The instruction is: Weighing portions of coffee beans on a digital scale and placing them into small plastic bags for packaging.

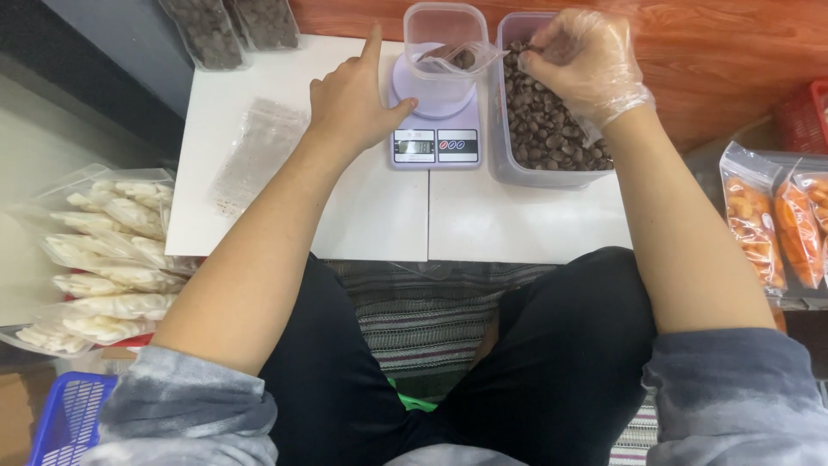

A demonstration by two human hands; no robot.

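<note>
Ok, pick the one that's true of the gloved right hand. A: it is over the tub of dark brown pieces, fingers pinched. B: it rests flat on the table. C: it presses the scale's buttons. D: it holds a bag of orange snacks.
A: the right hand, in a clear glove, is over the tub of brown pieces with its fingers pinched together, beside the scale.

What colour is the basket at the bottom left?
Blue, a lattice-walled plastic basket; seen in the head view, the only one.

Grey sweatshirt sleeves pushed up above both elbows; black trousers on crossed legs; thin clear plastic glove over right hand [586,60]; left hand [354,103] bare.
</note>
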